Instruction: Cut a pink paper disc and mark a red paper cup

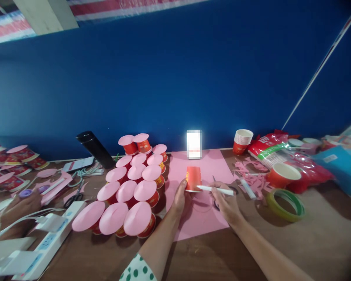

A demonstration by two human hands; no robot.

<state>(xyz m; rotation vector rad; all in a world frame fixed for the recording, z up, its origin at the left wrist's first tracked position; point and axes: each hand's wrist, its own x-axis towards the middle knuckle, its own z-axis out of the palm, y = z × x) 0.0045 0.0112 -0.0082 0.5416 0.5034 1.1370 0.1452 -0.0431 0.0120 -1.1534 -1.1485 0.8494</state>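
Observation:
A red paper cup (pixel 194 176) stands upside down over a pink paper sheet (pixel 201 224). My left hand (pixel 179 196) is closed around the cup's left side; its far fingers are hidden. In my right hand (pixel 226 203) is a white pen (pixel 218 190), its end pointing left at the cup's lower rim. Dark-handled scissors (pixel 234 190) lie on the sheet, partly covered by my right hand. A curved line or cut shows faintly on the paper below the cup.
Left stand several upturned cups topped with pink paper discs (pixel 137 218), near a black bottle (pixel 95 148) and power strip (pixel 57 242). A co-worker's hand (pixel 20 210) is far left. Right are tape (pixel 300 208), stacked cups (pixel 242 142), paper scraps (pixel 256 175) and a red bag (pixel 269 146).

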